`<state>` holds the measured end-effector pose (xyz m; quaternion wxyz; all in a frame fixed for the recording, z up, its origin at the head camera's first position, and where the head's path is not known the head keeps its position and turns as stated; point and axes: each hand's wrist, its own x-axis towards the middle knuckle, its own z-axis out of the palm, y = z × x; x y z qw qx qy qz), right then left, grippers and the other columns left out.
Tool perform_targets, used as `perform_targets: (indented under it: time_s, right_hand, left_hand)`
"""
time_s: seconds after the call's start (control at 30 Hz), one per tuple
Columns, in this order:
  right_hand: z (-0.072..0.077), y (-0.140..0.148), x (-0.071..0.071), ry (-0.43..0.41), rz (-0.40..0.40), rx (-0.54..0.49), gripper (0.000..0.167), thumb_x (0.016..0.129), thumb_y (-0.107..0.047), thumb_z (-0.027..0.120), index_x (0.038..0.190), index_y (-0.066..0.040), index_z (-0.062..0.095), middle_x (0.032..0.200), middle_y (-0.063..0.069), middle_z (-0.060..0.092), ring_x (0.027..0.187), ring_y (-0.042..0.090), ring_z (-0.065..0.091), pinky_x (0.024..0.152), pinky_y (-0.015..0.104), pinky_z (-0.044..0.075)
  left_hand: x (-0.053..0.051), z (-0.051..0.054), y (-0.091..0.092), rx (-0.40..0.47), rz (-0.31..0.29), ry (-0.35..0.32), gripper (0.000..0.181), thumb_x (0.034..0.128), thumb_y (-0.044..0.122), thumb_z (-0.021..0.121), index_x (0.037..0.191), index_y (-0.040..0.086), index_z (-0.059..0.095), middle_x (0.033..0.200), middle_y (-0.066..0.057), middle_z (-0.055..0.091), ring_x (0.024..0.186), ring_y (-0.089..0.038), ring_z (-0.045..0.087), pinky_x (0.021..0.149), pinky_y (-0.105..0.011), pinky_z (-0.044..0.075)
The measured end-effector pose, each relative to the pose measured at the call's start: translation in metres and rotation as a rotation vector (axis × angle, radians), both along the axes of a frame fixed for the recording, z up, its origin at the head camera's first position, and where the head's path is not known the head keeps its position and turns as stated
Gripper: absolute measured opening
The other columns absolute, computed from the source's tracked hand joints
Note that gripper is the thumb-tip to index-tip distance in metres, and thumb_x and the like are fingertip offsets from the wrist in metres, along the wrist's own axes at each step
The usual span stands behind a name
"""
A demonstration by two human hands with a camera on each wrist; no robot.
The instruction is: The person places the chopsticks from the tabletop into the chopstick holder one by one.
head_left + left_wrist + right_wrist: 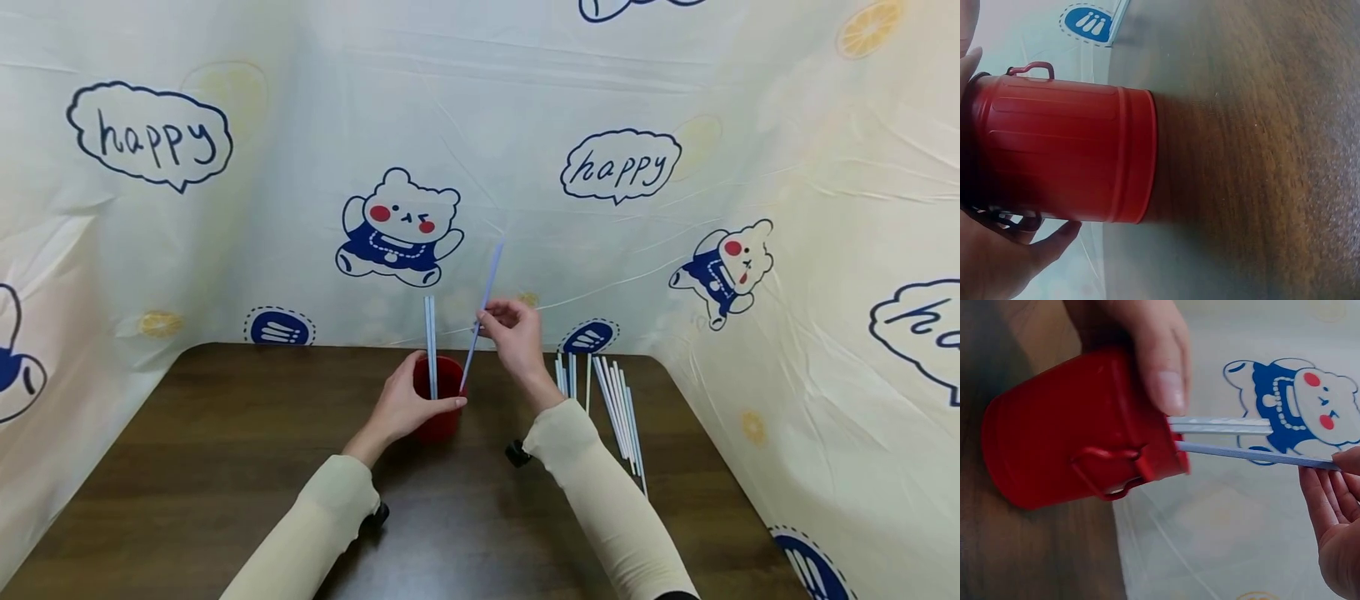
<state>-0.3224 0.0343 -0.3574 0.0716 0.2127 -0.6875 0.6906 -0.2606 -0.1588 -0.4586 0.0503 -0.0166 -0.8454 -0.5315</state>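
Left hand [405,407] grips red cup [442,429] on table [225,450]; right hand [517,337] pinches lilac stick [491,279], lower end at cup's mouth. Best: brace cup, bring stick near upright, ease it down. Count: one cup, one held stick, apparently two pale sticks [431,333] inside; loose sticks [611,408] at right partly hidden, can't count.

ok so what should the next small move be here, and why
Probably lower the lilac stick into the red bucket: the right hand pinches it partway up, its lower end is at the bucket's mouth, pale sticks already stand inside, and the left hand grips the bucket near its rim.
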Motion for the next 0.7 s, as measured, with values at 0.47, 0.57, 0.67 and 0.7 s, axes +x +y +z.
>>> perform_targets:
  time_s: [0.47, 0.57, 0.67, 0.7]
  right_hand:
    - [-0.041, -0.002, -0.016, 0.035, -0.018, 0.169, 0.020, 0.094, 0.002, 0.071, 0.112, 0.005, 0.064, 0.100, 0.021, 0.068, 0.085, 0.026, 0.070, 0.079, 0.043, 0.063]
    - [-0.047, -0.004, -0.017, 0.042, 0.011, 0.178, 0.022, 0.093, 0.006, 0.070, 0.114, 0.009, 0.062, 0.101, 0.024, 0.067, 0.090, 0.038, 0.070, 0.079, 0.045, 0.063]
    - [-0.053, -0.007, -0.018, 0.051, 0.037, 0.201, 0.021, 0.093, 0.007, 0.069, 0.113, 0.008, 0.062, 0.100, 0.025, 0.067, 0.093, 0.046, 0.069, 0.080, 0.050, 0.062]
    - [-0.056, -0.008, -0.018, 0.052, 0.043, 0.210, 0.020, 0.093, 0.007, 0.069, 0.112, 0.006, 0.063, 0.100, 0.024, 0.067, 0.094, 0.046, 0.069, 0.080, 0.053, 0.061]
  left_hand:
    - [0.001, -0.004, 0.001, -0.004, 0.017, -0.012, 0.095, 0.0729, 0.052, 0.089, 0.147, 0.019, 0.039, 0.140, -0.009, 0.055, 0.128, -0.036, 0.054, 0.097, -0.058, 0.054]
    - [0.000, -0.004, 0.001, 0.001, 0.016, -0.011, 0.095, 0.0731, 0.053, 0.088, 0.147, 0.019, 0.038, 0.140, -0.008, 0.055, 0.128, -0.037, 0.054, 0.097, -0.058, 0.054]
    - [0.000, -0.006, 0.001, 0.000, 0.017, -0.009, 0.094, 0.0735, 0.053, 0.088, 0.147, 0.020, 0.038, 0.139, -0.008, 0.055, 0.128, -0.037, 0.054, 0.098, -0.058, 0.053]
    - [0.000, -0.006, 0.001, 0.001, 0.017, -0.005, 0.093, 0.0740, 0.052, 0.088, 0.146, 0.020, 0.039, 0.139, -0.008, 0.055, 0.128, -0.037, 0.055, 0.099, -0.058, 0.053]
